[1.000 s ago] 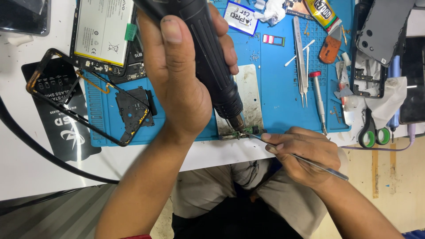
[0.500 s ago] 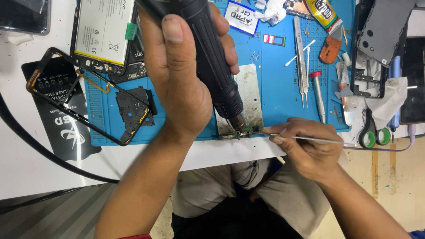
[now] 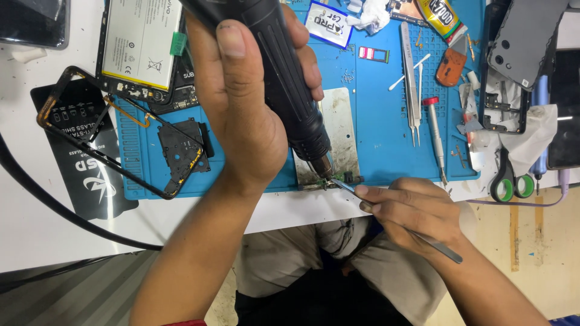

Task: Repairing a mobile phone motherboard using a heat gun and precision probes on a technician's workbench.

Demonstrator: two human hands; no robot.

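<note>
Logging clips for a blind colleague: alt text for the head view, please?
The left hand aims a black hot-air gun at a small circuit board on a steel plate, while the right hand grips tweezers at it, over a blue repair mat.

Heat gun: black. Mat: blue, gridded. Metal plate: grey, scorched brown-green at its near end. Small board: green. Tweezers: grey steel. Battery: white, yellow edge. Scissors: green-handled. Screwdriver: red cap, silver shaft. Bench: white.
</note>
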